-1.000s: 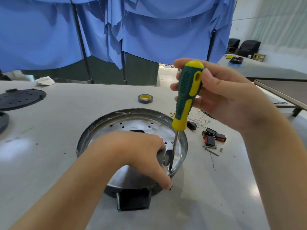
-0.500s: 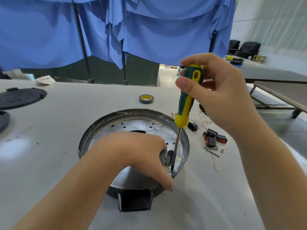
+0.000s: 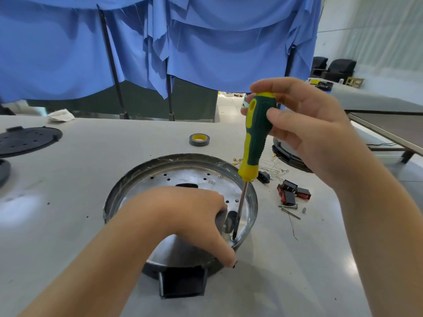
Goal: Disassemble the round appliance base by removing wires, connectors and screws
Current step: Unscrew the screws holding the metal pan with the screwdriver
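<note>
Several bits are already lying loose on the table (image 3: 297, 259), so a fair chunk of the teardown looks done: red and black connectors (image 3: 293, 193) are piled just right of the base, thin wires (image 3: 275, 167) with small brass terminals are sprawled behind them, and a couple of screws (image 3: 289, 207) are sitting beside that pile.

The round appliance base (image 3: 128, 191) is being kept in the middle of the table, open side up, with its black plastic tab pointing toward the camera. It's being steadied by the left hand (image 3: 183, 216), whose fingers are curled over the near rim, thumb pressed down the outside wall.

A green and yellow screwdriver (image 3: 257, 133) is being held nearly upright by the right hand (image 3: 306, 131), fingers and thumb wrapped round the handle near its top. The tip is being kept down in the floor of the base near the right rim, presumably on a screw, though the screw head itself can't be made out under the shaft.

So at least one screw is judged to be left, and it's being worked on right now. Whether more are hiding under the left hand can't be told. No wiring is visible inside the pan.

Also being ignored for now: a roll of tape (image 3: 199, 140) further back, and a black perforated disc (image 3: 27, 140) off to the far left.
</note>
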`<state>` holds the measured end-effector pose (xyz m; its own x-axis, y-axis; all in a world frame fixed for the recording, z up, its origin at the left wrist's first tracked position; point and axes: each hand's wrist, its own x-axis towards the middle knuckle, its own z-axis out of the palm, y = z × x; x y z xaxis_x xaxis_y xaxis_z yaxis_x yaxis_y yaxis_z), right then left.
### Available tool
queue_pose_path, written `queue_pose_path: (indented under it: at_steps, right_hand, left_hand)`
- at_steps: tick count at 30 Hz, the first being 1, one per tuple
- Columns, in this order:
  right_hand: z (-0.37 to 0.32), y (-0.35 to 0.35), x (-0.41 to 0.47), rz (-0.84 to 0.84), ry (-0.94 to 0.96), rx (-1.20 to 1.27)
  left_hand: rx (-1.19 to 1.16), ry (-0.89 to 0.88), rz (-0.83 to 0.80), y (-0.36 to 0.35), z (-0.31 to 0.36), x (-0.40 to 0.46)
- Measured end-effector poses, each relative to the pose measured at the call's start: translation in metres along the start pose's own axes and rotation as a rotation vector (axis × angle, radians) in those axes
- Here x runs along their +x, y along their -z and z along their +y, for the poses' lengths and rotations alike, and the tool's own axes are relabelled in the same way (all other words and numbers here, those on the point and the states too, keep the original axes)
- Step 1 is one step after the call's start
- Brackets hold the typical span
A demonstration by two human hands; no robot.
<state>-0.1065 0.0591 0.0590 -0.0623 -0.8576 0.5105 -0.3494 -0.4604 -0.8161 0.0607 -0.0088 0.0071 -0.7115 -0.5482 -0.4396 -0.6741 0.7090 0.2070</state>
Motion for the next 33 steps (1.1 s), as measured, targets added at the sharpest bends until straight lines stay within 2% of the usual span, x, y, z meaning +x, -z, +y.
queue_pose_path:
  at_steps: [7, 10, 15, 17, 21, 24, 28, 33]
  right_hand:
    - [0.004, -0.013, 0.0, 0.17, 0.136, -0.384]
    - [0.008, -0.014, 0.0, 0.191, 0.118, -0.413]
    - [0.009, -0.014, 0.001, 0.202, 0.056, -0.276]
    - [0.007, -0.012, 0.002, 0.159, 0.023, -0.162]
    - [0.002, -0.004, 0.002, -0.034, -0.066, 0.392]
    - [0.002, -0.005, 0.002, -0.05, -0.117, 0.682]
    - [0.006, -0.015, 0.004, 0.047, -0.132, 0.744]
    - [0.007, -0.01, 0.004, 0.011, -0.167, 0.804]
  left_hand:
    - [0.01, 0.002, -0.005, 0.0, -0.001, 0.0]
    - [-0.001, -0.002, -0.01, 0.0, -0.001, 0.001]
    - [0.002, -0.001, -0.012, 0.0, -0.002, 0.001]
    - [0.009, -0.002, -0.014, 0.0, -0.001, 0.0]
    - [0.013, 0.002, -0.017, 0.001, -0.001, 0.001]
    - [0.015, 0.002, -0.009, 0.0, -0.001, 0.001]
    - [0.009, 0.002, -0.01, 0.0, -0.001, 0.001]
    - [0.007, 0.004, -0.025, 0.002, 0.001, -0.001]
